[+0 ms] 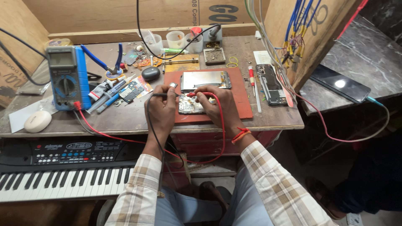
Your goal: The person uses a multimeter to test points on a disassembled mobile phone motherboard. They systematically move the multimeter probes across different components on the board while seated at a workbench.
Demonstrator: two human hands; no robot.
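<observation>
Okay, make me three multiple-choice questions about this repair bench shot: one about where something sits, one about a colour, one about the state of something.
1. Where is the multimeter?
A. On the left part of the bench
B. On the red mat
C. On the stone counter at the right

2. What colour is the probe in the right hand?
A. Black
B. Red
C. Yellow

3. In what state is the small phone board between the hands?
A. Sealed in a case
B. Bare, with both probes held at it
C. Lying untouched beside the keyboard

Answers:
1. A, it stands near the bench's left end, above the music keyboard.
2. B, a red lead loops from that hand, while the left hand holds the black probe.
3. B, the board lies exposed on the red mat with both probe tips at it.
</observation>
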